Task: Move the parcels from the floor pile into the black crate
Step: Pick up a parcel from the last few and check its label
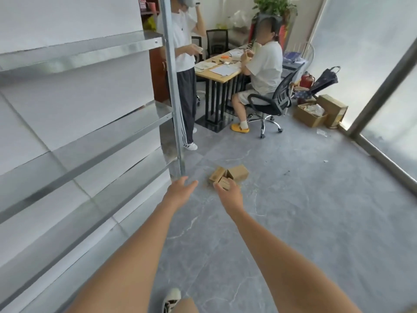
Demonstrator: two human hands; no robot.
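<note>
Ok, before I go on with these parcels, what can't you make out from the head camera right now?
- Black crate: not in the head view at all.
- Parcels: the right hand covers the nearest one, so the full count and whether it is touching or gripping are unclear.
- Parcel labels: too small and blurred to read.
- Left hand: open, but whether it touches the shelf post is unclear.
- Papers on the desk: too far to read.
</note>
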